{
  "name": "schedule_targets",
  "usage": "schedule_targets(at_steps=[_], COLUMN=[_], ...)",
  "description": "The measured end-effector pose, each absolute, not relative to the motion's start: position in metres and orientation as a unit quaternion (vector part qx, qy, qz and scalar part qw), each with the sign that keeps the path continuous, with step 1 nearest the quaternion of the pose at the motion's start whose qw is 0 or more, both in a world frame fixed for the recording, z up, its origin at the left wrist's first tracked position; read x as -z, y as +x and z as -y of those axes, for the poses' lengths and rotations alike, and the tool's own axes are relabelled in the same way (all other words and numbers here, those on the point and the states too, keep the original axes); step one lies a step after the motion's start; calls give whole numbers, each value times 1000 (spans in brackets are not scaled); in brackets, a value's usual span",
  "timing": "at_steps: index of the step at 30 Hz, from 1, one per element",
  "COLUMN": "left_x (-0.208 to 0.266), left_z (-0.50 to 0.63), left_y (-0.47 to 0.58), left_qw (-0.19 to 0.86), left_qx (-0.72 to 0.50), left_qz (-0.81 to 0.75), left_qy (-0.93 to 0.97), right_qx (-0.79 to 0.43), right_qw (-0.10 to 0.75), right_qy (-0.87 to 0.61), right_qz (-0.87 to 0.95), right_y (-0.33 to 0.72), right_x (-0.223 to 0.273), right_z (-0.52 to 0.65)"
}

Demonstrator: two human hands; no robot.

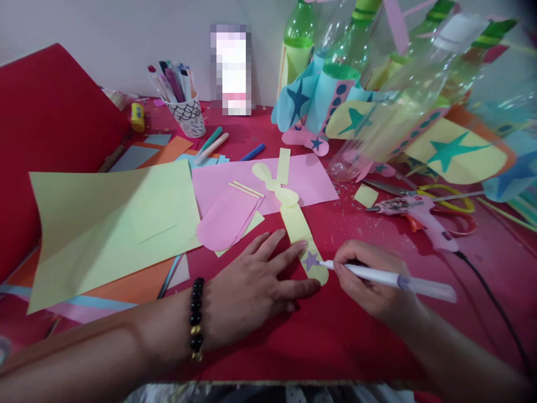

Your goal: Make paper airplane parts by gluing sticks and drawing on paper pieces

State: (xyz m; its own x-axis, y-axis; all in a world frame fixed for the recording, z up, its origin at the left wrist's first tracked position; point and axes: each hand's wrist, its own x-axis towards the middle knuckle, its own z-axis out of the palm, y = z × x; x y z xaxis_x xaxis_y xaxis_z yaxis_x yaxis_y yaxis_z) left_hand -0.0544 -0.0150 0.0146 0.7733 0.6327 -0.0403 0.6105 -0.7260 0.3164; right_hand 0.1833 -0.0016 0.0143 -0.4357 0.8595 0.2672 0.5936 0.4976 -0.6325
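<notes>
My right hand [373, 274] grips a white marker [369, 272], its tip touching a purple star [311, 261] at the rounded end of a yellow paper strip [298, 226]. Spread flat, my left hand [264, 280] presses on that strip and the red tabletop, with fingertips beside the star. Beyond the strip lies a yellow propeller-shaped cutout [274, 186] on a pink sheet [319, 179]. Pink rounded cutouts [226, 221] with two thin yellow strips on top rest left of it.
A large yellow sheet [113, 224] covers the left side. A patterned cup of markers [188, 115] stands at the back. Decorated bottles [344, 67] crowd the back right. A pink glue gun [419, 212], its cord, and scissors [453, 198] lie at the right.
</notes>
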Motion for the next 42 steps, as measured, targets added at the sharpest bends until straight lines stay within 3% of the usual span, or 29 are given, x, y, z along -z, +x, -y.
schedule_targets(at_steps=[42], left_x=[-12], left_z=[16], left_y=[-55], left_qw=[156], left_qx=[-9], left_qz=[-328], left_qy=[932], right_qx=[-285], right_qw=[298], right_qy=[-411], right_qz=[813], right_y=[183], right_x=[-17], right_z=[-1])
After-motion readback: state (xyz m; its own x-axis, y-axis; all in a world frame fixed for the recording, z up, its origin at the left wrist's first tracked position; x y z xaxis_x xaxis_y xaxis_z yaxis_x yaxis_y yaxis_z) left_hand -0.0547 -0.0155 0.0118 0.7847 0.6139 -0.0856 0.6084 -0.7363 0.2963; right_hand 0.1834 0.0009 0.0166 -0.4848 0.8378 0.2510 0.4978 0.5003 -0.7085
